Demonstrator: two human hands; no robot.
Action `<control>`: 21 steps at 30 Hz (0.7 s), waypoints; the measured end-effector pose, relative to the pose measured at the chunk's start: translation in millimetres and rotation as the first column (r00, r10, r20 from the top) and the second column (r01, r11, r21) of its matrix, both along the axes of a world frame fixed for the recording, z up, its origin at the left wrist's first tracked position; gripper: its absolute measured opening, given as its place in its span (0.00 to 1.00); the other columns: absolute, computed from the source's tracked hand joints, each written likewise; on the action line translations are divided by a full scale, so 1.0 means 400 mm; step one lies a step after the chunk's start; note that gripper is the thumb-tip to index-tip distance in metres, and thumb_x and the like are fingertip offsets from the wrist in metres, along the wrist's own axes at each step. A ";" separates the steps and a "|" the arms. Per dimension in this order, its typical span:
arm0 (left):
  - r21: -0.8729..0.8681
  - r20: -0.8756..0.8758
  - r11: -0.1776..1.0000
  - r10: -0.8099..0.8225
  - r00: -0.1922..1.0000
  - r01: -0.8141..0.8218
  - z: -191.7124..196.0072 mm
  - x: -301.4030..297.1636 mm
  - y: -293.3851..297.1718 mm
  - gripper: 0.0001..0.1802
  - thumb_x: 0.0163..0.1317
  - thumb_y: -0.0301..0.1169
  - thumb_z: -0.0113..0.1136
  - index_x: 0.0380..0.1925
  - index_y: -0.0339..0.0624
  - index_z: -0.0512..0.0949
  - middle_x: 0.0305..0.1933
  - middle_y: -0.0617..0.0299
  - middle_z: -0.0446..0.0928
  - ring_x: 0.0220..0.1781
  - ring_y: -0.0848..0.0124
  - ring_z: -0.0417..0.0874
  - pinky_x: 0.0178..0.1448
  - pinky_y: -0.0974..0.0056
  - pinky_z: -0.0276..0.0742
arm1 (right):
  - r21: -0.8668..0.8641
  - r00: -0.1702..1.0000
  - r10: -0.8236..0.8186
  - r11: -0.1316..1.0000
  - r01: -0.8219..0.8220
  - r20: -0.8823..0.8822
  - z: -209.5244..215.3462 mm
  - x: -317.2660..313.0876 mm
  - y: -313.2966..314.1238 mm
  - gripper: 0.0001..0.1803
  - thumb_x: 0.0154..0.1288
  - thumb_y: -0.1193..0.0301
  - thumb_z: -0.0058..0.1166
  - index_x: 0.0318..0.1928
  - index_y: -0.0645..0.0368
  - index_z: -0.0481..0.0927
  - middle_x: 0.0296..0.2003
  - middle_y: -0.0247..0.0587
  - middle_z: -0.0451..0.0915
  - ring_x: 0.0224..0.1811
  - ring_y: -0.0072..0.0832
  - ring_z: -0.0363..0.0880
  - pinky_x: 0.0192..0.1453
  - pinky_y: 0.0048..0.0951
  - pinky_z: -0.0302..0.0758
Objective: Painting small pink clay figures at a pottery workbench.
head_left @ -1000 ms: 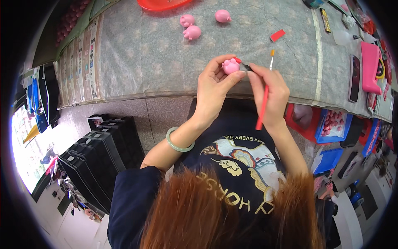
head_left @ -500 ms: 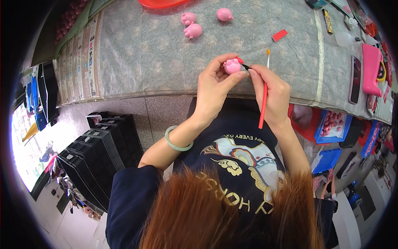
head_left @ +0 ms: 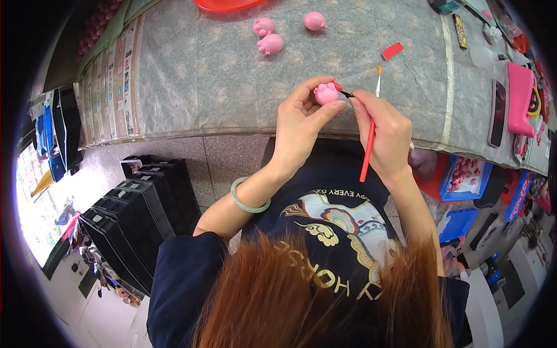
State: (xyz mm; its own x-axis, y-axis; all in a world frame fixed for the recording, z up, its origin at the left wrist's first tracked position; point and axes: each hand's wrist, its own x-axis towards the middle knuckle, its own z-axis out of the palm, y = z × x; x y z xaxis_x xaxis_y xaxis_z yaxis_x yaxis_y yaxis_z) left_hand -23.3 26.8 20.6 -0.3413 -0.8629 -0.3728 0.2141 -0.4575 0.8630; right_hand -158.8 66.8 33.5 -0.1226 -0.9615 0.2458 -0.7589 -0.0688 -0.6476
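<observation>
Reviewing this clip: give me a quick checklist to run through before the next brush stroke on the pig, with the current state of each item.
1. Left hand grips the pink pig in its fingertips: ok.
2. Right hand holds the red brush: ok.
3. Dark brush tip meets the pig's side: ok.
4. Paint loaded on the tip: cannot tell, too small.
5. Second brush on the table lies clear of the hands: ok.
6. Three other pigs sit apart at the table's far side: ok.
</observation>
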 end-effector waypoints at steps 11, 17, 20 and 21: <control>-0.013 -0.001 0.999 0.029 1.000 -0.029 -0.008 0.006 0.015 0.19 0.53 0.22 0.59 0.46 0.35 0.71 0.41 0.62 0.73 0.42 0.78 0.74 0.47 0.74 0.71 | 0.004 0.999 0.005 1.000 -0.005 -0.037 0.002 0.002 0.006 0.06 0.54 0.77 0.55 0.34 0.62 0.77 0.23 0.46 0.77 0.21 0.36 0.75 0.24 0.29 0.69; 0.009 0.003 0.999 -0.032 0.999 0.032 -0.005 0.000 0.006 0.19 0.53 0.20 0.58 0.47 0.35 0.70 0.45 0.61 0.72 0.46 0.77 0.72 0.51 0.73 0.70 | 0.073 0.987 0.147 0.986 -0.152 0.071 0.015 -0.045 -0.020 0.05 0.56 0.76 0.54 0.34 0.62 0.77 0.21 0.46 0.76 0.20 0.34 0.74 0.24 0.27 0.68; 0.001 0.009 0.999 -0.036 0.999 0.036 -0.007 -0.007 0.000 0.19 0.53 0.19 0.58 0.47 0.35 0.70 0.45 0.61 0.72 0.46 0.77 0.73 0.52 0.73 0.69 | 0.165 0.974 0.147 0.971 -0.175 0.170 0.017 -0.060 -0.029 0.06 0.57 0.75 0.53 0.34 0.63 0.77 0.20 0.43 0.75 0.19 0.28 0.73 0.25 0.24 0.67; -0.015 0.001 0.999 -0.033 0.999 0.033 -0.007 -0.008 -0.006 0.19 0.53 0.19 0.57 0.47 0.35 0.70 0.45 0.62 0.72 0.46 0.77 0.73 0.52 0.73 0.69 | 0.245 0.962 0.110 0.954 -0.173 0.251 0.018 -0.064 -0.036 0.06 0.58 0.74 0.52 0.34 0.64 0.77 0.19 0.40 0.75 0.20 0.24 0.73 0.25 0.23 0.67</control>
State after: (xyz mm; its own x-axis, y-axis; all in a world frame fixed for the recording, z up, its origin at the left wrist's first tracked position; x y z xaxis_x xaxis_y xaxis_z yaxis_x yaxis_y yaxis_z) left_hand -26.5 24.3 17.7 -0.3697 -0.8564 -0.3604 0.1982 -0.4516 0.8699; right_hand -184.6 52.5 40.7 -0.0042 -0.9993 -0.0363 -0.5807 0.0320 -0.8135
